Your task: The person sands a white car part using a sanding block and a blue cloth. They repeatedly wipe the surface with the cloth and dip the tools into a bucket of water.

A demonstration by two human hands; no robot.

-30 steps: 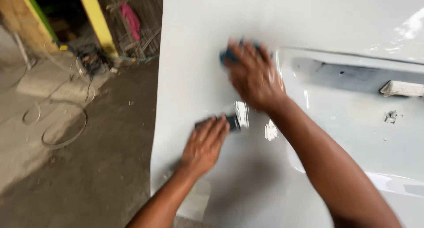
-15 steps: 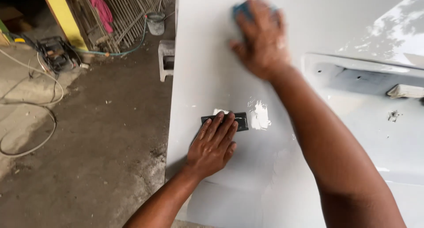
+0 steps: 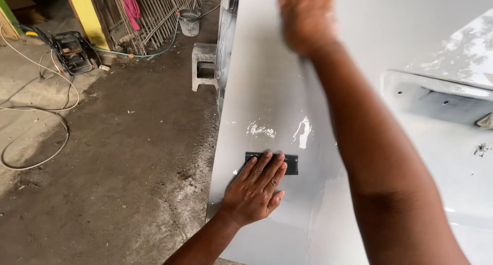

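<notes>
Head view gives us a small flat black rectangular block (image 3: 287, 163) lying against the pale grey painted car body panel (image 3: 267, 90), low on its left part. Our left hand (image 3: 255, 189) presses flat on it, fingers (image 3: 272, 167) spread narrow and stretched over the block's left half, the right end showing bare. Just above the block we see two wet white smears (image 3: 303, 131) on the panel. Our right hand (image 3: 307, 18) is high on the same panel, well apart from the left, blurred; we cannot tell whether it holds anything. To the right sits the recessed door-handle cavity (image 3: 436, 98). Beside the panel's left edge lies the dirt floor (image 3: 113, 167), with a grey plastic stool (image 3: 204, 64), a metal bucket (image 3: 189, 21), pale hoses (image 3: 36, 111) and a black wheeled machine (image 3: 72, 52).
</notes>
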